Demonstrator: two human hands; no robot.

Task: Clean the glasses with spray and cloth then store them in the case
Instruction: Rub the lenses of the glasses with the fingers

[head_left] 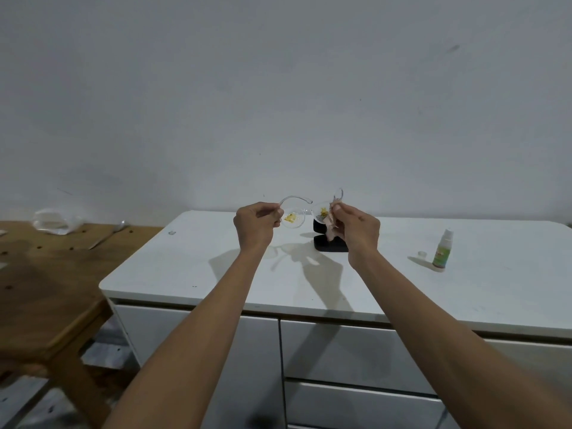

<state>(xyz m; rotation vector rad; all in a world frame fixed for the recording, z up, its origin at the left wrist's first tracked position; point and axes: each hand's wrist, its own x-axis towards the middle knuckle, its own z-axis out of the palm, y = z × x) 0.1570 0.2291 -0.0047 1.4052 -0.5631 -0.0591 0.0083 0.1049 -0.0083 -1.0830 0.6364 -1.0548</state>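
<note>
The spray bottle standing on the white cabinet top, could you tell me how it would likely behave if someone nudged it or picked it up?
The spray bottle stands tall and narrow on a small base, so a sideways nudge would probably tip it. It looks like small plastic, so likely light and easy to lift. Its round body would probably roll across the smooth cabinet top if it fell.

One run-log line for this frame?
wiping | left hand holds glasses | right hand rubs cloth on lens | case open
</note>
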